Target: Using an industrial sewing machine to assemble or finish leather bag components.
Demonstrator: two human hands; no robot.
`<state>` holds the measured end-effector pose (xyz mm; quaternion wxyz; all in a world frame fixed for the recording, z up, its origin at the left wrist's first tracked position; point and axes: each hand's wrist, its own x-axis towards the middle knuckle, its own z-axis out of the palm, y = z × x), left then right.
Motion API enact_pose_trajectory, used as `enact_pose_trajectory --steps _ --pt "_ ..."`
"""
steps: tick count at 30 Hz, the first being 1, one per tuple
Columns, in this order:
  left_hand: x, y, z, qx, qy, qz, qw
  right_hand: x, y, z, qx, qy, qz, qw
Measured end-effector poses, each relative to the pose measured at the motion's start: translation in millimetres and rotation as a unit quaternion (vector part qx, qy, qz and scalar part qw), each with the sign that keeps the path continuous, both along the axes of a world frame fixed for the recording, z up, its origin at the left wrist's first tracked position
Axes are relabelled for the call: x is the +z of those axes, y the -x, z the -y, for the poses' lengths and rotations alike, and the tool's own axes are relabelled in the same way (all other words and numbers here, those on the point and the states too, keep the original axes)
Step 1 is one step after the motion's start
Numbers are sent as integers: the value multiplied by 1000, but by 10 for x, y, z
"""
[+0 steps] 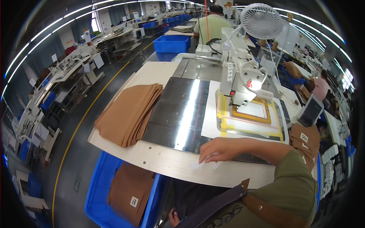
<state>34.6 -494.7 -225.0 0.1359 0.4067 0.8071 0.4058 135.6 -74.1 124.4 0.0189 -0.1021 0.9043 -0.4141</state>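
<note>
My right hand (pixel 215 150) rests at the front edge of the white worktable (pixel 129 145), its fingers closed on a small crumpled white wipe (pixel 199 164). Just beyond it lie a dark metal plate (pixel 167 114) and a yellow-taped template (pixel 249 127) beneath a white sewing machine head (pixel 245 87). My left hand (pixel 174 216) is low at the bottom, partly hidden, its fingers curled; what they hold, if anything, is unclear. A stack of brown pieces (pixel 123 110) lies on the table's left.
A blue bin (pixel 91 203) with brown pieces sits below left. More brown pieces (pixel 304 135), a screen (pixel 310 110) and a fan (pixel 261 21) are at right and top. A co-worker (pixel 211 26) stands behind; another (pixel 319 85) is at right. A yellow-lined aisle runs left.
</note>
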Motion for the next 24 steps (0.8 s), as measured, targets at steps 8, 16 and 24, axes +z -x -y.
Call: enact_pose_trajectory --steps 8,16,24 --pt "-251 405 -356 -173 35 -26 984 53 -1614 103 -424 211 146 868" --pt "-286 71 -1069 -245 58 -59 966 -121 -2658 -175 -478 235 83 842" --pt "142 -472 -198 -299 227 -32 926 -155 -2836 -539 -463 257 61 846"
